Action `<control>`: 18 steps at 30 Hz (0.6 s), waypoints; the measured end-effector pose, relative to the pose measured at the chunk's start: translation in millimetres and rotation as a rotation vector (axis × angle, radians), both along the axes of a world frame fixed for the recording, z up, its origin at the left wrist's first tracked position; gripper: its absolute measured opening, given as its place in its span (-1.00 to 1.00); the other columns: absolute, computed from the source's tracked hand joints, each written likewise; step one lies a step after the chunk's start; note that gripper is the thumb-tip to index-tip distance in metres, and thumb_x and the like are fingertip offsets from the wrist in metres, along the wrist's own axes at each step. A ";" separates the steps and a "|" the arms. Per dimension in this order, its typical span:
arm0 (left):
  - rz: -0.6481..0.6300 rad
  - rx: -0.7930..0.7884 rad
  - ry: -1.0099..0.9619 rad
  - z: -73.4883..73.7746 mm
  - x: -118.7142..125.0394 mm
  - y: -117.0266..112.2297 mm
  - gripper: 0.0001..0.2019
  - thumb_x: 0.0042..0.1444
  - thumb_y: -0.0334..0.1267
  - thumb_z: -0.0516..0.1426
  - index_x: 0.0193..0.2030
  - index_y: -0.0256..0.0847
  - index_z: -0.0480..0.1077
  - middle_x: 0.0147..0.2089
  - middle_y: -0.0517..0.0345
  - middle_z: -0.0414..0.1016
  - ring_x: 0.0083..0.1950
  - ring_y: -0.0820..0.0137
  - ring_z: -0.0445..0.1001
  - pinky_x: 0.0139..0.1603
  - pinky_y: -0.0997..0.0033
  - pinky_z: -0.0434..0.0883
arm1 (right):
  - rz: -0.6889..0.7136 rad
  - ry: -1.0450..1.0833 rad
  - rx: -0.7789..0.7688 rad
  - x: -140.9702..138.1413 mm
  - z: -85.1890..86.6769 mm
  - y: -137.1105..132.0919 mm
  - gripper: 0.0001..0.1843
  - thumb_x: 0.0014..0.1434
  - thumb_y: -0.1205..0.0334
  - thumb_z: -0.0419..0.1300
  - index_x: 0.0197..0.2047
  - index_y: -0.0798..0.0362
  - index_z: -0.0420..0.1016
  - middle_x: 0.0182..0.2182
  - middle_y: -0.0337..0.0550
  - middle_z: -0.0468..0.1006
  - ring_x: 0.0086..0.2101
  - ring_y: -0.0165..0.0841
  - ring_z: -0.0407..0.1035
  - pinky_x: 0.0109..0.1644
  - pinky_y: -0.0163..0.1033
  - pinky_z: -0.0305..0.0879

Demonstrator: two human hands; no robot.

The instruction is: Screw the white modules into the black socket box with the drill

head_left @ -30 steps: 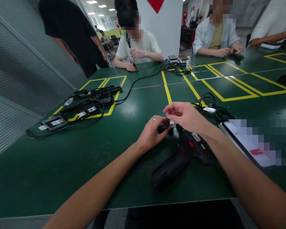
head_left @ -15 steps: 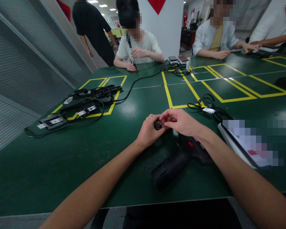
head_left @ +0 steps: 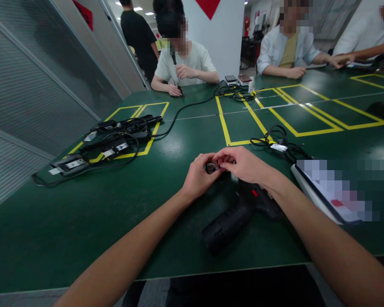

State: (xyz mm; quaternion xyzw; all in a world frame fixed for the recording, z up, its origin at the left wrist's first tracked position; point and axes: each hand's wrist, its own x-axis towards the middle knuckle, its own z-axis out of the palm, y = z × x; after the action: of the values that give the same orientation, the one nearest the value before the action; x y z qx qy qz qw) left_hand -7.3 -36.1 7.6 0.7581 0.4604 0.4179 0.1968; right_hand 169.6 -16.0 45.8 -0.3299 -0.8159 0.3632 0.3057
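My left hand (head_left: pixel 198 177) is curled around a small dark and shiny piece (head_left: pixel 212 168), most of it hidden by the fingers. Against it my right hand (head_left: pixel 243 165) pinches with thumb and fingertips; what lies between them, if anything, is too small to name. Both hands meet just above the green table (head_left: pixel 121 221). A black cordless drill (head_left: pixel 227 226) with a red mark lies on its side right under my right hand and forearm, its front partly covered.
Left, black cables and adapters (head_left: pixel 121 136) lie in a heap. A tablet-like device (head_left: pixel 320 196), partly blurred out, and a coiled cord (head_left: pixel 278 140) are at right. Yellow tape (head_left: pixel 224 121) marks rectangles. Across the table a person (head_left: pixel 192 62) holds a thin tool upright; others sit at right.
My right fingertips have shifted slightly over the small piece while my left hand keeps its hold. A person in black at the back has moved right and farther off.
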 end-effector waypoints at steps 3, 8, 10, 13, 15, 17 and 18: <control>-0.008 -0.010 -0.014 -1.2 -0.4 0.8 -0.67 0.06 -0.21 0.23 -0.03 -0.19 0.37 -0.22 0.10 0.46 -0.20 0.39 0.41 -0.17 0.37 0.36 | -0.018 0.021 0.008 0.2 -0.3 1.1 -0.81 0.24 0.23 0.16 -0.11 0.10 0.48 -0.19 -0.15 0.58 -0.27 -0.31 0.50 -0.20 -0.08 0.46; -0.032 -0.033 -0.056 -4.7 -1.0 2.8 -0.60 0.04 -0.21 0.25 0.02 -0.19 0.34 -0.25 0.13 0.45 -0.23 0.42 0.41 -0.18 0.38 0.37 | -0.051 0.074 -0.005 0.2 5.1 0.1 -0.79 0.25 0.23 0.16 -0.06 0.11 0.45 -0.20 -0.15 0.57 -0.27 -0.30 0.51 -0.22 -0.08 0.47; -0.034 -0.034 -0.077 -6.2 -0.6 3.5 -0.59 0.04 -0.22 0.25 0.03 -0.19 0.33 -0.24 0.13 0.45 -0.24 0.43 0.40 -0.18 0.39 0.37 | -0.056 0.086 -0.009 0.3 7.0 -0.8 -0.79 0.24 0.23 0.16 -0.07 0.11 0.45 -0.20 -0.15 0.57 -0.28 -0.31 0.51 -0.24 -0.09 0.47; -0.025 -0.034 -0.119 -7.3 0.6 4.0 -0.61 0.05 -0.26 0.24 0.03 -0.20 0.33 -0.23 0.14 0.45 -0.24 0.45 0.39 -0.19 0.42 0.36 | -0.046 0.093 -0.012 0.0 6.1 -0.6 -0.79 0.24 0.23 0.17 -0.07 0.10 0.45 -0.21 -0.16 0.57 -0.31 -0.32 0.50 -0.25 -0.11 0.47; -0.019 -0.030 -0.148 -7.3 1.5 4.1 -0.63 0.05 -0.29 0.24 0.02 -0.21 0.33 -0.23 0.15 0.44 -0.25 0.47 0.38 -0.20 0.44 0.36 | -0.039 0.096 -0.014 -0.7 3.7 0.5 -0.79 0.24 0.23 0.17 -0.07 0.10 0.45 -0.22 -0.16 0.57 -0.32 -0.33 0.50 -0.27 -0.12 0.47; -0.012 -0.021 -0.173 -6.8 2.1 4.1 -0.63 0.04 -0.31 0.24 0.00 -0.22 0.33 -0.25 0.17 0.44 -0.26 0.49 0.38 -0.20 0.46 0.36 | -0.039 0.099 -0.015 -1.5 1.4 1.6 -0.78 0.24 0.23 0.17 -0.06 0.10 0.44 -0.22 -0.16 0.57 -0.32 -0.33 0.50 -0.28 -0.13 0.47; -0.007 -0.017 -0.183 -6.5 2.3 4.0 -0.63 0.03 -0.32 0.24 0.00 -0.22 0.33 -0.26 0.19 0.44 -0.27 0.49 0.38 -0.20 0.46 0.36 | -0.041 0.099 -0.014 -1.8 0.6 2.1 -0.78 0.24 0.23 0.17 -0.06 0.10 0.44 -0.22 -0.16 0.57 -0.33 -0.33 0.50 -0.28 -0.13 0.47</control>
State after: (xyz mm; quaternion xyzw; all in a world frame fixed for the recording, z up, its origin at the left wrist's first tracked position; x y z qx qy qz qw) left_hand -5.0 -32.0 1.0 0.7166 0.4416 0.4806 0.2459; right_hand 167.8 -13.9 46.4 -0.3301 -0.7904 0.3786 0.3508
